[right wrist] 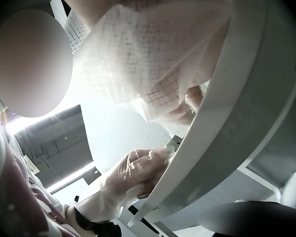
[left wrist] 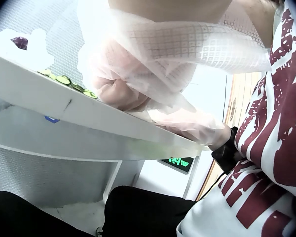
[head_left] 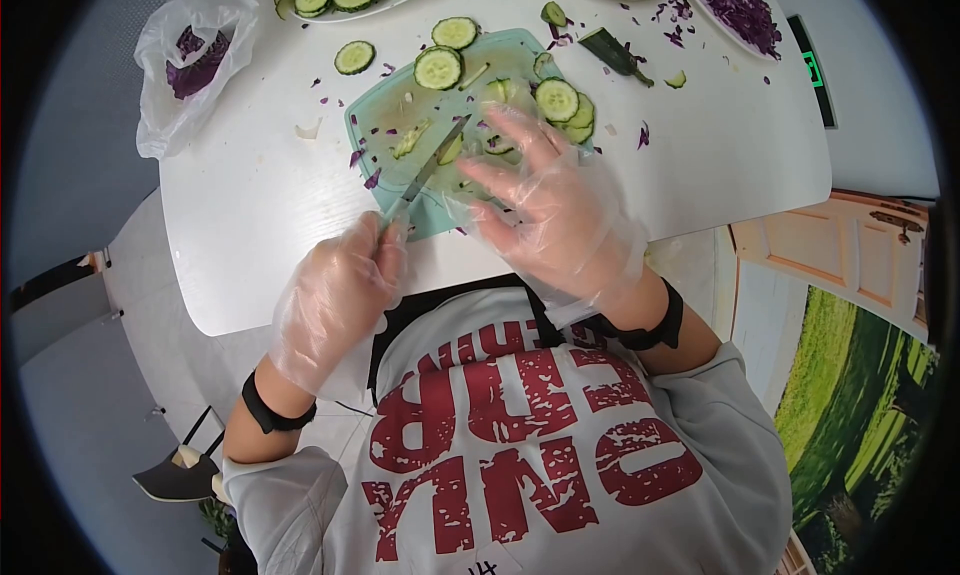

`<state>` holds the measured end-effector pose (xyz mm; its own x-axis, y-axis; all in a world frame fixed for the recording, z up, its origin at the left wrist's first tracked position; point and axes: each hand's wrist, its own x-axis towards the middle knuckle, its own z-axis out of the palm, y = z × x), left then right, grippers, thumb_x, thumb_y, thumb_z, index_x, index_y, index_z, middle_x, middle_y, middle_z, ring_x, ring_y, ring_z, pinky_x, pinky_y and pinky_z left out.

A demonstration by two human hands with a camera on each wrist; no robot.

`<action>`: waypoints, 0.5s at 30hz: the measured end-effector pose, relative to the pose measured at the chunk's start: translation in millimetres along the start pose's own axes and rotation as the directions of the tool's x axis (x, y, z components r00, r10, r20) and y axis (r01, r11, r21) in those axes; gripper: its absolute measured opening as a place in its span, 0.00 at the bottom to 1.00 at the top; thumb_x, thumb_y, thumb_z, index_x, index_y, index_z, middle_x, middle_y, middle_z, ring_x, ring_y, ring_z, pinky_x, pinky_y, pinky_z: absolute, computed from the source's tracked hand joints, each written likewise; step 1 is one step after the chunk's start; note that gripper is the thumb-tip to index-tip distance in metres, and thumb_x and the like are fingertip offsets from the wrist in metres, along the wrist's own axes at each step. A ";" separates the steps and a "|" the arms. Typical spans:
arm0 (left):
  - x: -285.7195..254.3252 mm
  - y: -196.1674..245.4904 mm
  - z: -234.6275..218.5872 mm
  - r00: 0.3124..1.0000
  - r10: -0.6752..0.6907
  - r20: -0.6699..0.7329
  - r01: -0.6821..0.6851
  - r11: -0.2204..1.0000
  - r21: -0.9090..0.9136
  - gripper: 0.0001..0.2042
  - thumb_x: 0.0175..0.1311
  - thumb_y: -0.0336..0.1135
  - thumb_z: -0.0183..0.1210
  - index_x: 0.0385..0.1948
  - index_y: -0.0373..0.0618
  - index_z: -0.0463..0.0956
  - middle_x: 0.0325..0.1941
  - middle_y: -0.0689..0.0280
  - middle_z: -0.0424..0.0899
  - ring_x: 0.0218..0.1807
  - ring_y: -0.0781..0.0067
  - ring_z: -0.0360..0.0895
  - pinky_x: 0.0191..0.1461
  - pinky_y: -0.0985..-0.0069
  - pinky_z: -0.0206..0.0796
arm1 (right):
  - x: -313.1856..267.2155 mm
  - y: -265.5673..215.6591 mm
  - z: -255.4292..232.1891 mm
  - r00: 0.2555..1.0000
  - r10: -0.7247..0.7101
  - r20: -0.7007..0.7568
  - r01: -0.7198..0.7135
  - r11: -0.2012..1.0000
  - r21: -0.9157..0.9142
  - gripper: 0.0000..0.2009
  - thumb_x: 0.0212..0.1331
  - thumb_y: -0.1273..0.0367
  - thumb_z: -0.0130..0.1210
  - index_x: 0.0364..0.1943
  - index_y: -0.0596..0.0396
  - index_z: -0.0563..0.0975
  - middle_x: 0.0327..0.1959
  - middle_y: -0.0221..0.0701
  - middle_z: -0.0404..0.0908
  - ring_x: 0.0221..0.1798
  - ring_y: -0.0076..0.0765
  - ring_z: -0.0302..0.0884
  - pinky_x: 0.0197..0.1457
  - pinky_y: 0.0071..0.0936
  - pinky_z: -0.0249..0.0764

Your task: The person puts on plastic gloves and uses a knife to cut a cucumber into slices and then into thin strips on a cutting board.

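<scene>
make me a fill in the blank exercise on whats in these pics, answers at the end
The person grips the knife in the hand on their own ____ side. The plate of shredded cabbage lies toward the person's ____, across the table from the plastic bag. That shredded cabbage is ____ in colour. The cutting board lies on a table whose top is ____.

Missing words: left; right; purple; white.

The pale grey short-sleeved shirt (head_left: 720, 455) carries bold, distressed dark red lettering (head_left: 508, 510). Clear plastic gloves (head_left: 325, 315), black wrist straps (head_left: 272, 407) and black trousers (left wrist: 143, 212) are worn.
</scene>
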<state>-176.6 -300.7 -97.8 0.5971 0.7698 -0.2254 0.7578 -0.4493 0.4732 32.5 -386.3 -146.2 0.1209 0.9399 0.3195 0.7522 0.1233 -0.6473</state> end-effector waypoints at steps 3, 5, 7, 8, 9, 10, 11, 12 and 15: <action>1.0 -0.4 0.6 1.000 0.016 -0.003 -0.016 1.000 0.011 0.09 0.69 0.34 0.57 0.29 0.40 0.73 0.18 0.48 0.74 0.22 0.43 0.74 0.27 0.59 0.67 | 0.4 1.5 -0.2 1.000 -0.011 0.007 0.011 1.000 -0.006 0.17 0.55 0.68 0.65 0.51 0.49 0.85 0.69 0.43 0.68 0.67 0.56 0.68 0.71 0.47 0.66; 0.9 0.5 -0.1 0.999 0.031 -0.007 -0.031 0.999 0.032 0.10 0.69 0.35 0.59 0.29 0.41 0.74 0.18 0.49 0.76 0.23 0.43 0.77 0.26 0.56 0.68 | 0.5 2.2 -0.1 1.000 -0.023 0.011 0.023 1.000 -0.008 0.17 0.55 0.68 0.65 0.51 0.49 0.84 0.69 0.43 0.68 0.68 0.55 0.68 0.71 0.47 0.65; 0.1 1.7 -1.2 0.999 -0.035 0.032 0.035 0.999 0.002 0.09 0.70 0.34 0.56 0.30 0.39 0.72 0.19 0.48 0.72 0.22 0.43 0.70 0.28 0.62 0.66 | 0.4 2.4 0.0 0.999 -0.026 0.021 0.026 1.000 -0.005 0.17 0.56 0.68 0.64 0.51 0.50 0.84 0.69 0.45 0.68 0.69 0.54 0.68 0.73 0.48 0.63; -0.1 1.6 -0.8 0.999 -0.035 0.032 0.035 0.999 0.002 0.09 0.70 0.34 0.56 0.30 0.39 0.72 0.19 0.48 0.72 0.22 0.43 0.70 0.28 0.62 0.66 | 0.3 2.4 0.1 0.999 -0.026 0.021 0.026 1.000 -0.004 0.17 0.56 0.68 0.64 0.51 0.50 0.84 0.69 0.45 0.68 0.69 0.54 0.68 0.73 0.48 0.63; -0.3 1.3 -0.1 1.000 -0.021 0.018 0.021 1.000 0.011 0.09 0.70 0.34 0.56 0.30 0.39 0.72 0.19 0.47 0.72 0.22 0.42 0.70 0.28 0.62 0.66 | 0.3 2.4 0.2 0.999 -0.025 0.022 0.025 1.000 -0.001 0.18 0.56 0.67 0.64 0.52 0.51 0.84 0.68 0.45 0.68 0.69 0.54 0.67 0.73 0.49 0.62; -0.5 1.2 0.2 1.000 -0.007 0.005 0.007 1.000 0.020 0.09 0.70 0.34 0.56 0.30 0.39 0.73 0.19 0.47 0.72 0.22 0.42 0.70 0.28 0.62 0.66 | 0.3 2.3 0.3 0.999 -0.024 0.023 0.024 1.000 0.003 0.18 0.56 0.67 0.64 0.53 0.51 0.83 0.68 0.46 0.68 0.69 0.53 0.67 0.74 0.49 0.62; -0.6 1.3 0.4 1.000 -0.007 0.005 0.007 1.000 0.020 0.09 0.70 0.34 0.56 0.30 0.39 0.73 0.19 0.47 0.72 0.22 0.42 0.70 0.28 0.62 0.66 | 0.5 2.3 0.3 0.999 -0.024 0.023 0.024 1.000 0.003 0.18 0.56 0.67 0.64 0.53 0.51 0.83 0.68 0.46 0.68 0.69 0.53 0.67 0.74 0.49 0.62; -0.7 1.5 0.4 1.000 0.000 -0.001 0.000 1.000 0.015 0.09 0.70 0.34 0.56 0.31 0.39 0.73 0.19 0.47 0.73 0.23 0.41 0.71 0.28 0.61 0.66 | 0.9 2.2 0.3 0.999 -0.026 0.025 0.026 1.000 0.002 0.19 0.56 0.67 0.64 0.53 0.51 0.83 0.69 0.46 0.68 0.69 0.54 0.67 0.74 0.49 0.62; -1.2 5.0 -1.6 1.000 -0.009 0.004 0.009 1.000 0.006 0.09 0.70 0.35 0.56 0.31 0.39 0.74 0.19 0.46 0.73 0.23 0.39 0.71 0.28 0.60 0.66 | 1.2 0.7 0.3 0.999 -0.021 0.033 0.021 1.000 -0.008 0.19 0.56 0.67 0.64 0.54 0.50 0.83 0.69 0.47 0.67 0.69 0.54 0.67 0.74 0.49 0.61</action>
<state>-174.0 -303.1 -93.8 0.5912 0.7719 -0.2336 0.7650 -0.4450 0.4655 32.9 -385.0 -146.5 0.0836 0.9472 0.3096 0.7599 0.1403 -0.6347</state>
